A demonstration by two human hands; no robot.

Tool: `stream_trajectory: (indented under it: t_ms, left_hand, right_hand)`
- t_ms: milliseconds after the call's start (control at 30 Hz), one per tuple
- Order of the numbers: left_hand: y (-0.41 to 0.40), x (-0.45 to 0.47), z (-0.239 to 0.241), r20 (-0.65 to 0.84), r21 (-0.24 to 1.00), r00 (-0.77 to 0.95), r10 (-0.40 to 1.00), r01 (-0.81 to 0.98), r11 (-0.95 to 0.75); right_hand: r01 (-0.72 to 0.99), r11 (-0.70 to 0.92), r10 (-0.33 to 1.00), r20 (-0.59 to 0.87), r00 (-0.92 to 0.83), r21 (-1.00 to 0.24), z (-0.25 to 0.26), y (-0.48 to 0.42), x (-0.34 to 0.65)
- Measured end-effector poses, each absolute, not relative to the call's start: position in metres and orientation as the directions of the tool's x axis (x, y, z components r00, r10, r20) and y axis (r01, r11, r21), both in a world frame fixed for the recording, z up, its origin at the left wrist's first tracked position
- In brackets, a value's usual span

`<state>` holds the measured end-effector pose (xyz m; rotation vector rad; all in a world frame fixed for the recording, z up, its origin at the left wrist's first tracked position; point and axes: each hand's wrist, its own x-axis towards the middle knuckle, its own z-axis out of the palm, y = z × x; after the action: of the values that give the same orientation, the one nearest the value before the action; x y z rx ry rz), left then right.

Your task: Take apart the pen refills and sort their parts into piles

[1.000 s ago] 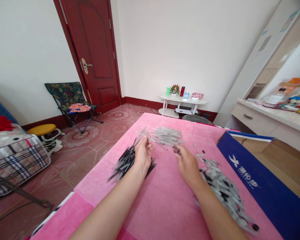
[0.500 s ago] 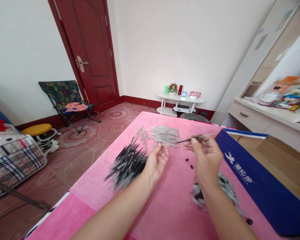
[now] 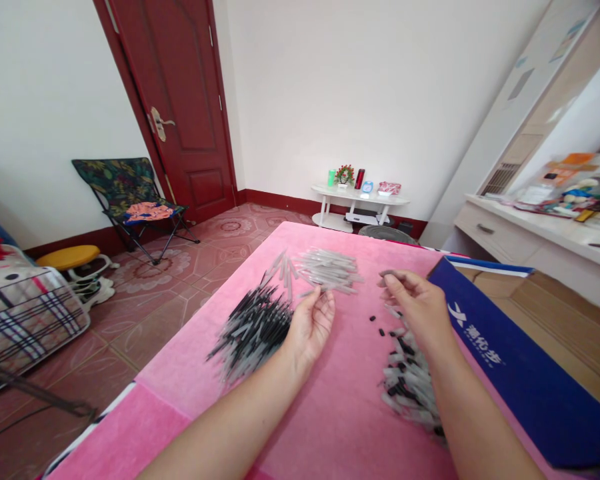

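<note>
My left hand (image 3: 314,321) is over the middle of the pink cloth, thumb and fingers pinched on what looks like a thin translucent tube (image 3: 306,294). To its right, my right hand (image 3: 415,300) is closed, fingertips together on a small greyish piece blurred by motion. Beyond my left hand lies a pile of pale translucent tubes (image 3: 330,267). A heap of thin black-and-clear sticks (image 3: 253,327), like pen refills, is to the left of that hand. Beneath my right wrist spreads a pile of short clear and black pieces (image 3: 407,383), partly hidden by the arm.
A blue open cardboard box (image 3: 510,373) stands along the right side of the pink-covered table (image 3: 325,427). Two small black pieces (image 3: 381,332) lie apart near the right pile. A folding chair (image 3: 130,193) and yellow stool (image 3: 70,257) are on the floor at left.
The dark thin stick that reached from my right hand towards the left no longer shows. My right hand has moved slightly right, uncovering more of the pile below. My left hand has barely moved.
</note>
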<state>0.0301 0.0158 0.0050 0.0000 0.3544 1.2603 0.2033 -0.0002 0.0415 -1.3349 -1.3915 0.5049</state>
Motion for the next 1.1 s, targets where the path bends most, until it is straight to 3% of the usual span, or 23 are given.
stream_trajectory:
  t_ms: [167, 333, 467, 533, 600, 667, 733, 833, 1100]
  left_hand:
    - [0.011, 0.033, 0.001, -0.256, 0.202, 0.343, 0.904, -0.895, 0.397]
    - [0.006, 0.036, -0.004, -0.231, 0.225, 0.417, 0.879, -0.856, 0.466]
    - [0.007, 0.036, -0.008, -0.217, 0.264, 0.402, 0.89, -0.853, 0.45]
    - [0.008, 0.035, -0.011, -0.203, 0.297, 0.377, 0.904, -0.856, 0.423]
    - [0.009, 0.035, -0.013, -0.164, 0.36, 0.332, 0.929, -0.857, 0.37]
    - [0.008, 0.035, -0.015, -0.102, 0.436, 0.281, 0.954, -0.85, 0.297]
    - [0.007, 0.035, -0.016, -0.052, 0.494, 0.244, 0.968, -0.836, 0.237]
    - [0.006, 0.035, -0.016, -0.025, 0.536, 0.216, 0.976, -0.821, 0.196]
    - [0.002, 0.035, -0.011, -0.025, 0.581, 0.195, 0.981, -0.795, 0.173]
  right_hand:
    - [0.849, 0.039, 0.96, 0.256, 0.115, -0.527, 0.025, 0.007, 0.241]
    - [0.96, -0.117, 0.993, -0.008, 0.119, -0.254, 0.016, 0.004, 0.232]
    - [0.97, -0.213, 0.977, -0.044, 0.21, -0.115, 0.013, 0.002, 0.221]
    - [0.965, -0.177, 0.984, 0.0, 0.18, -0.194, 0.012, 0.004, 0.218]
    - [0.913, -0.082, 0.99, 0.075, 0.122, -0.4, 0.015, 0.005, 0.215]
    - [0.759, 0.054, 0.99, 0.136, 0.046, -0.649, 0.021, 0.006, 0.209]
    - [0.575, 0.167, 0.982, 0.188, -0.022, -0.801, 0.03, 0.003, 0.202]
    - [0.477, 0.242, 0.968, 0.241, -0.064, -0.845, 0.042, -0.002, 0.192]
    - [0.504, 0.26, 0.964, 0.252, -0.085, -0.824, 0.045, -0.005, 0.187]
